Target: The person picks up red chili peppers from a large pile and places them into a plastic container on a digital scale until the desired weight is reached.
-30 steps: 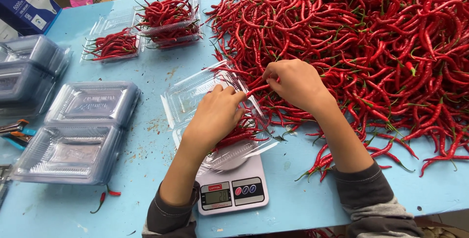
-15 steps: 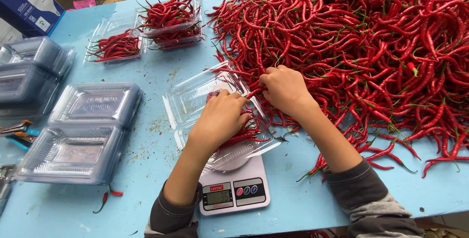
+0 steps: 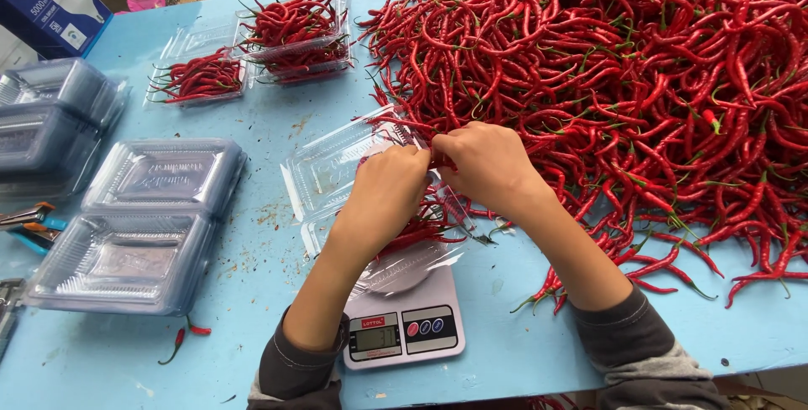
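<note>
A big heap of long red chillies (image 3: 623,73) covers the right half of the blue table (image 3: 278,124). A clear hinged plastic box (image 3: 337,170), open, sits on a small grey digital scale (image 3: 404,326) and holds some chillies (image 3: 417,229). My left hand (image 3: 387,187) and my right hand (image 3: 484,162) meet above the box, fingers pinched together on a few chillies at the heap's near edge. The hands hide most of the box's contents.
Two filled clear boxes of chillies (image 3: 295,31) (image 3: 198,77) stand at the back left. Stacks of empty clear boxes (image 3: 139,225) (image 3: 50,115) lie at the left, a blue carton (image 3: 46,2) behind them. Loose chillies (image 3: 181,338) lie near the front edge.
My right hand has drawn left from the heap's edge toward my left hand, and both now meet above the box.
</note>
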